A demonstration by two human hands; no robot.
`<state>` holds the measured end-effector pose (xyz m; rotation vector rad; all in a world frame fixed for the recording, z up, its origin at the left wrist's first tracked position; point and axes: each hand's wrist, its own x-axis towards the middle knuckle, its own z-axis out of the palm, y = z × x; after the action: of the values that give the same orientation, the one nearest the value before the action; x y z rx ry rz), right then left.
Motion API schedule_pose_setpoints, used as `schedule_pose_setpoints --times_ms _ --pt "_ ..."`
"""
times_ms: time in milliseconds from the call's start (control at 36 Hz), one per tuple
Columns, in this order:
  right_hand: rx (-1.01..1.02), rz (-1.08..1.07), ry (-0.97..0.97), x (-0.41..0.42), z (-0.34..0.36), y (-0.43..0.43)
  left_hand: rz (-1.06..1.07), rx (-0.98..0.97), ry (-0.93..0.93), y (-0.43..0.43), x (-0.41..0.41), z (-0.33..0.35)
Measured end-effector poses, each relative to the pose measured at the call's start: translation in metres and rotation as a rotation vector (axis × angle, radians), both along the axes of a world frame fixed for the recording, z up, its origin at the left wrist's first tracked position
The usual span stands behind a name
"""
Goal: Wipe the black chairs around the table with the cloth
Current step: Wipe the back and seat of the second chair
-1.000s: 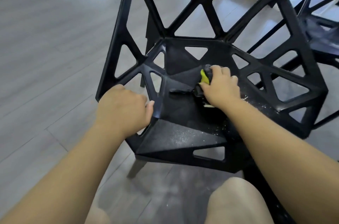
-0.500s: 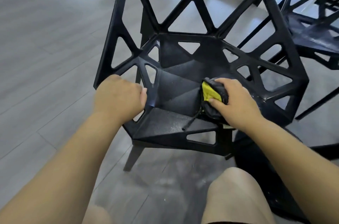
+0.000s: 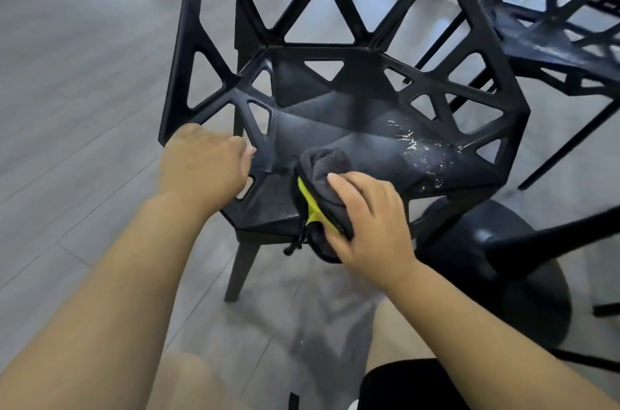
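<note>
A black chair with triangular cut-outs faces me in the middle of the head view. My left hand grips its left seat edge. At the seat's front edge my right hand holds a bunched dark grey cloth with a yellow patch and a short dangling cord. The cloth lies on the front of the seat and hangs partly over the edge. White crumbs or dust speckle the right part of the seat.
A second black chair stands at the upper right, close beside the first. A dark round table base sits on the grey wood floor at the right, with a black bar crossing over it. My knees show at the bottom.
My right hand has dragged the cloth from the middle of the seat toward me, to the front edge. The crumbs on the right are now uncovered. My left hand kept its grip.
</note>
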<state>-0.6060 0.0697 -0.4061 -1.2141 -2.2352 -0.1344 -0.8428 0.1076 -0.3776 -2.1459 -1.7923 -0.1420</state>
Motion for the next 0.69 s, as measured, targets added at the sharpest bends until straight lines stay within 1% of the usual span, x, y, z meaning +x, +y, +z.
schedule_pose_setpoints --times_ms 83,194,278,361,444,528,611,694 --pt "-0.016 -0.158 0.085 0.026 0.001 0.004 0.01 0.005 -0.019 -0.005 0.001 -0.001" --pt "-0.121 -0.382 0.204 0.025 0.008 0.009 0.059 -0.03 -0.083 -0.015 -0.002 -0.001" --pt "-0.102 -0.428 0.197 0.005 0.007 0.002 0.129 -0.059 -0.145 -0.024 -0.009 0.003" --pt "-0.072 -0.375 0.145 -0.022 0.009 -0.006 0.205 -0.081 -0.194 -0.033 -0.023 0.007" --pt "-0.049 -0.244 0.071 -0.046 0.01 -0.01 0.309 -0.106 -0.227 -0.042 -0.042 0.009" --pt "-0.063 -0.115 0.022 -0.064 0.012 -0.014 0.395 -0.088 -0.252 -0.052 -0.057 0.011" --pt "-0.064 -0.02 -0.014 -0.07 0.013 -0.016 0.451 -0.015 -0.25 -0.057 -0.062 0.01" --pt "-0.074 0.078 -0.019 -0.06 0.016 -0.016 0.439 0.107 -0.334 -0.056 -0.053 0.009"
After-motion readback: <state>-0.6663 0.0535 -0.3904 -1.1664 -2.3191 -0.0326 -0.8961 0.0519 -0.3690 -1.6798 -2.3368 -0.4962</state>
